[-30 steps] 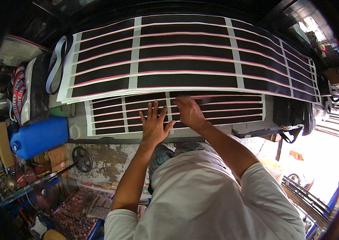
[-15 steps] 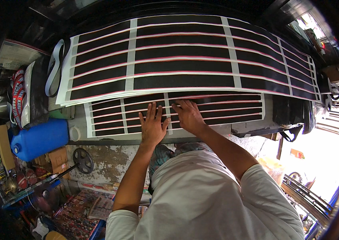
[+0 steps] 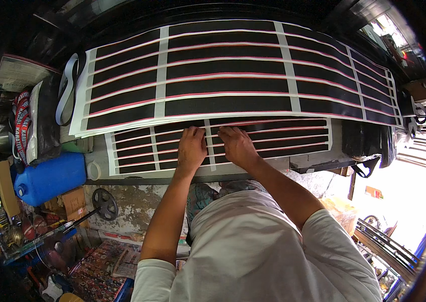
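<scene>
A smaller white sheet (image 3: 140,170) with rows of black bands, edged by white and red lines, lies on the grey work table. Pale grey strips cross its bands. My left hand (image 3: 192,148) rests on it just left of one grey strip (image 3: 211,149), fingers curled with their tips close together. On that strip's other side, my right hand (image 3: 238,146) also has bent, bunched fingers against the bands. Whatever the fingertips pinch, if anything, is hidden. Beyond both hands, a larger stack of similar banded sheets (image 3: 295,103) overlaps the small sheet's far edge.
On the left are a blue jerrycan (image 3: 54,176), a roll of tape (image 3: 93,170), a looped white strap (image 3: 67,95) and red printed lanyards (image 3: 22,121). A handwheel (image 3: 105,204) sits below the table edge. A black bag (image 3: 369,143) is at the right end.
My left hand has gone from lying flat with spread fingers to curled fingers near the grey strip. My right hand has barely moved.
</scene>
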`<state>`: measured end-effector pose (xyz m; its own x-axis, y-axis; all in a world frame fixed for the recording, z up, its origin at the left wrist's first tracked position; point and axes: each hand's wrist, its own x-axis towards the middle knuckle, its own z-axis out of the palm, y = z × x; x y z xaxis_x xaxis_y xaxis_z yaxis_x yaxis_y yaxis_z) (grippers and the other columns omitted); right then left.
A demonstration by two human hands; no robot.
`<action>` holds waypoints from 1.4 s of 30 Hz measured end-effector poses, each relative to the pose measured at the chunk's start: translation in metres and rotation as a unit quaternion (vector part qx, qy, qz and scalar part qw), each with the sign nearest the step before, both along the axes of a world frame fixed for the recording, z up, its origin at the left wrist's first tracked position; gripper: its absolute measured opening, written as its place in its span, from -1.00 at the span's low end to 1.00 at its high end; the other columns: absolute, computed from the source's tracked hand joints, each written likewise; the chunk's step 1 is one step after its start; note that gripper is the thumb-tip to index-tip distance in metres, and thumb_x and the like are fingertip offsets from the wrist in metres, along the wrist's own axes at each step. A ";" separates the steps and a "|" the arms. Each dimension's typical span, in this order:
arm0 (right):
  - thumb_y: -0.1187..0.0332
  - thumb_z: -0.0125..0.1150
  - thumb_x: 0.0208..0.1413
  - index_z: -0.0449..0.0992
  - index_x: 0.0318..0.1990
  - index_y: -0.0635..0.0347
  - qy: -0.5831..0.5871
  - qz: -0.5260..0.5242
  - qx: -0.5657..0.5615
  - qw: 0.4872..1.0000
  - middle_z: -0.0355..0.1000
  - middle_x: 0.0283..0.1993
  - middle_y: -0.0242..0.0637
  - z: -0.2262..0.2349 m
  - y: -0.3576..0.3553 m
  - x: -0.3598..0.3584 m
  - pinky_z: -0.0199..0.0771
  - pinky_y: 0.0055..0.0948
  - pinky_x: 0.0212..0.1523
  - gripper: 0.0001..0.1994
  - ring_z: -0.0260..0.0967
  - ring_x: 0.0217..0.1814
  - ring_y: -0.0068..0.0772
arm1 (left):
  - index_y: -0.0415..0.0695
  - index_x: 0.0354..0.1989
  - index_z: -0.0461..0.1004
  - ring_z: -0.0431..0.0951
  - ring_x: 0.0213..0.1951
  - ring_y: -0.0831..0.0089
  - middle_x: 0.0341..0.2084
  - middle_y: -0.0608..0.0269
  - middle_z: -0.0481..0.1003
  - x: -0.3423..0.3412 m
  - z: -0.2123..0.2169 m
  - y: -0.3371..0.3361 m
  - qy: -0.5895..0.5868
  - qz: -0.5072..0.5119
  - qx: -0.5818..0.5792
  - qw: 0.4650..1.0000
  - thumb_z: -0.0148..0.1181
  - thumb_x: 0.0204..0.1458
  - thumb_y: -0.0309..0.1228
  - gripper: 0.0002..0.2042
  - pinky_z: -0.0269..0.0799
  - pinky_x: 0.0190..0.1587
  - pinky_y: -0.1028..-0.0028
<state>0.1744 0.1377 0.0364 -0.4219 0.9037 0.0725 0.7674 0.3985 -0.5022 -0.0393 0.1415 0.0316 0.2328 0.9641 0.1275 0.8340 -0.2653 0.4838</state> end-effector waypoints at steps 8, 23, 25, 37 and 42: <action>0.53 0.31 0.05 0.64 0.16 0.25 0.009 -0.009 -0.015 1.000 0.51 0.29 -0.21 -0.004 0.000 -0.001 0.50 -0.01 0.35 -0.55 0.47 0.33 -0.07 | -0.24 0.05 0.57 0.63 0.06 -0.13 -0.01 -0.09 0.60 0.012 0.009 0.036 0.061 -0.061 -0.091 0.992 0.40 0.03 -0.50 -0.63 0.61 0.15 0.03; 0.52 0.25 0.07 0.61 0.20 0.23 0.023 -0.016 -0.012 1.000 0.52 0.28 -0.19 0.000 -0.002 -0.002 0.53 -0.04 0.33 -0.53 0.48 0.31 -0.08 | -0.27 -0.06 0.57 0.71 -0.02 -0.11 -0.09 -0.10 0.65 0.009 0.014 0.049 0.096 -0.113 -0.112 0.983 0.41 0.03 -0.43 -0.69 0.67 0.07 0.03; 0.53 0.24 0.07 0.61 0.20 0.24 0.019 -0.024 0.003 1.000 0.53 0.27 -0.19 0.000 -0.002 -0.001 0.54 -0.03 0.32 -0.53 0.48 0.31 -0.08 | -0.27 -0.09 0.58 0.72 -0.04 -0.10 -0.11 -0.09 0.66 0.010 0.011 0.050 0.133 -0.126 -0.046 0.982 0.41 0.04 -0.43 -0.72 0.66 0.07 0.04; 0.54 0.23 0.07 0.59 0.27 0.23 0.010 -0.011 -0.043 0.999 0.53 0.35 -0.20 0.002 -0.003 -0.004 0.54 -0.07 0.36 -0.47 0.48 0.34 -0.06 | -0.22 0.29 0.52 0.38 0.46 0.12 0.31 0.01 0.48 -0.013 0.012 0.000 0.114 -0.120 -0.008 0.986 0.27 0.30 -0.22 -0.54 0.23 0.45 -0.15; 0.55 0.24 0.04 0.60 0.26 0.25 0.015 -0.012 -0.040 0.999 0.51 0.39 -0.18 0.002 -0.004 -0.002 0.52 -0.08 0.39 -0.46 0.47 0.38 -0.04 | -0.23 0.46 0.39 0.10 0.64 0.21 0.53 0.08 0.30 -0.015 -0.007 -0.026 0.151 -0.145 0.009 0.978 0.00 0.49 -0.04 -0.43 -0.17 0.61 -0.34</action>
